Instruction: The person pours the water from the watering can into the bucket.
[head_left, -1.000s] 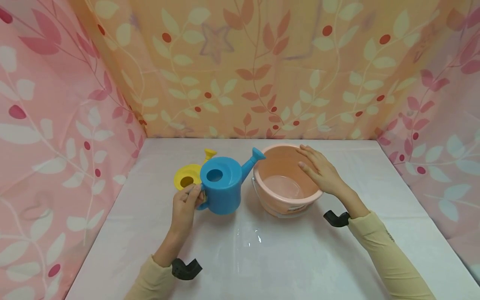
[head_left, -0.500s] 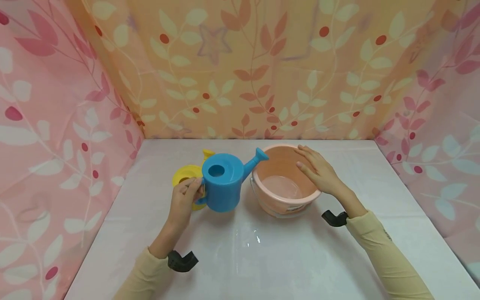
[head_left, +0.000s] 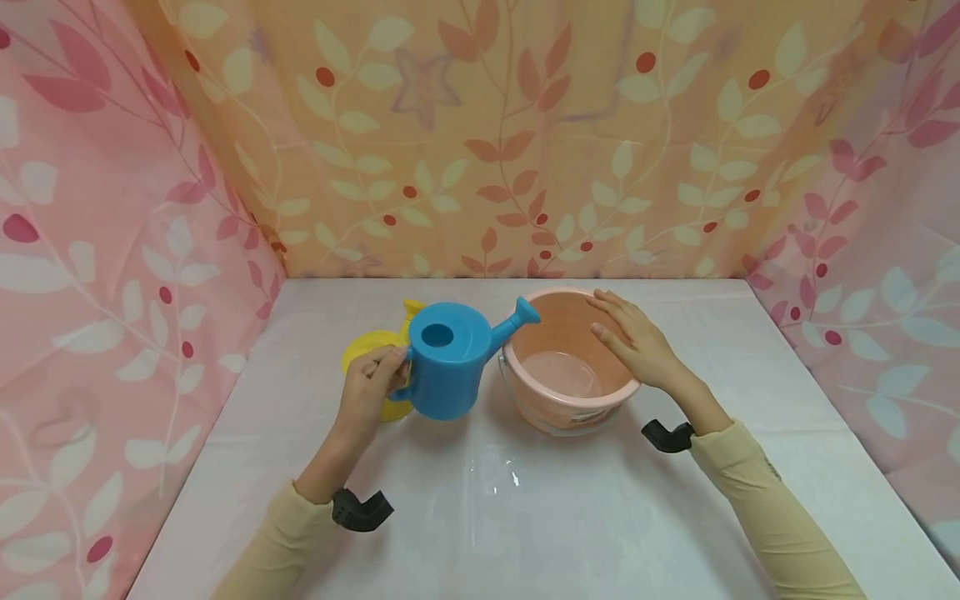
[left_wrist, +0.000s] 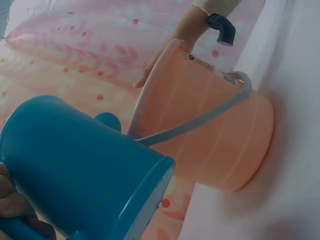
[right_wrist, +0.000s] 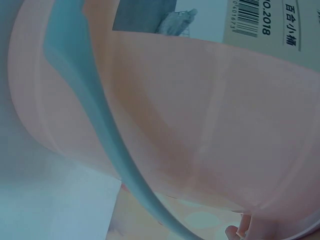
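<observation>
My left hand [head_left: 372,387] grips the handle of a blue watering can [head_left: 447,375], raised off the table. Its spout points right, with the flared rose overlapping the left rim of a peach bucket [head_left: 525,400] in the head view. The left wrist view shows the can [left_wrist: 85,165] tilted beside the bucket [left_wrist: 220,135], its base edge visible. My right hand [head_left: 637,342] rests on the bucket's right rim, fingers fairly straight and thumb over the inside. Behind the blue can, partly hidden, stands a yellow watering can [head_left: 367,343].
The bucket's grey handle [left_wrist: 200,120] hangs down its outer side, near a printed label [right_wrist: 260,30]. Small shiny wet spots [head_left: 514,477] lie on the white table [head_left: 570,533]. Floral cloth [head_left: 480,167] encloses the back and both sides.
My left hand has lifted the blue watering can slightly and moved it right, so its rose now overlaps the bucket rim. The right hand stays on the bucket.
</observation>
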